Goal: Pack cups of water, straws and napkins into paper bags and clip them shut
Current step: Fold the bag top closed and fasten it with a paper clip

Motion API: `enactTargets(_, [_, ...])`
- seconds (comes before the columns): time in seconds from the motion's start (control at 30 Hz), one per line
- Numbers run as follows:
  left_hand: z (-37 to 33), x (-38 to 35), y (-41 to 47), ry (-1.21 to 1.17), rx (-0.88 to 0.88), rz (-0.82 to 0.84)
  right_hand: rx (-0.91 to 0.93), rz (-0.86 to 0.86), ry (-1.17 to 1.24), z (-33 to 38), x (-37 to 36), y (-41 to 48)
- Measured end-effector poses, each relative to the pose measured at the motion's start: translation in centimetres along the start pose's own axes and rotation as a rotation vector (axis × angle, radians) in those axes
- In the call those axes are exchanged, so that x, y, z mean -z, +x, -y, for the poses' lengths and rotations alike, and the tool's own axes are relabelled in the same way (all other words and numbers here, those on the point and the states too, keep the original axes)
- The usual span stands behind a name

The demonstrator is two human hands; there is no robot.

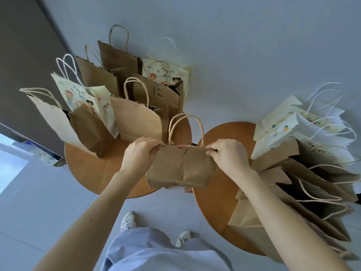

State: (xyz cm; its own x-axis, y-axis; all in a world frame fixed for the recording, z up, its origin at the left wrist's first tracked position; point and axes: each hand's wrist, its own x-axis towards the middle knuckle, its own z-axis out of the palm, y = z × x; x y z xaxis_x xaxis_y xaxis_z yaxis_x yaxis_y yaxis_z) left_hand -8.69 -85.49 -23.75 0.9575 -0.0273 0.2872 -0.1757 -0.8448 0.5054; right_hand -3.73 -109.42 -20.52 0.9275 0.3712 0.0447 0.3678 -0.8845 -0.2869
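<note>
Brown paper bag [181, 167], top edge pressed flat and twisted handles upright, is held over the gap between two round wooden worktops. Beyond and left of the left fingers [154, 144], upright bags [134, 118], brown and printed, crowd the left worktop [86, 169]. The left hand [139, 153] pinches the bag's top left corner and the right hand [229, 155] pinches its top right corner. Right of those fingers, flat bags [304, 173] lie piled on the right worktop [214, 137].

Upright paper bags [125, 90] stand on left desk [91, 169]. Flattened bags [304, 173] lie stacked on right desk [216, 192]. Small bag [181, 167] between desks.
</note>
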Motion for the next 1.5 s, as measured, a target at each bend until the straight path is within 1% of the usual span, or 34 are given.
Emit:
enactTargets(0.13, [4.6,2.4,-0.2,-0.005,-0.021,0.024,-0.039,0.003,0.020,4.5,-2.7,1.5])
enactTargets(0.4, [14.9,6.8,2.8,-0.012,-0.055,0.114,-0.150,-0.117,0.090,13.3,-8.4,5.8])
enactTargets(0.47, [16.4,7.5,3.5,-0.012,-0.073,0.135,-0.177,-0.120,0.107,14.6,-9.5,6.4])
enactTargets(0.57, [18.2,7.8,4.2,-0.004,-0.079,0.157,-0.164,-0.143,0.110,15.7,-10.7,7.4])
enactTargets(0.77, [21.5,7.3,4.5,0.007,-0.029,0.201,-0.189,-0.202,0.157,17.4,-13.3,8.9])
enactTargets(0.9, [22.6,6.9,4.2,0.009,-0.012,0.266,-0.226,-0.205,0.196,17.7,-14.9,8.9])
enactTargets(1.0, [23.0,6.5,3.9,0.023,-0.051,0.248,-0.248,-0.216,0.216,17.9,-15.4,8.8])
enactTargets(1.13, [23.0,6.8,3.9,0.070,-0.066,0.216,-0.270,-0.119,0.220,18.1,-15.5,8.6])
enactTargets(1.23, [22.1,7.6,3.9,0.088,-0.014,0.316,-0.292,-0.115,0.169,18.9,-15.3,7.8])
enactTargets(1.3, [21.4,8.4,3.8,0.102,0.029,0.343,-0.311,-0.109,0.148,19.6,-14.6,7.5])
enactTargets(1.4, [20.2,9.9,3.1,0.119,0.046,0.321,-0.359,-0.040,0.144,20.3,-13.0,6.8])
enactTargets(1.5, [18.8,11.7,1.7,0.112,0.040,0.272,-0.354,-0.055,0.172,21.2,-10.8,5.4])
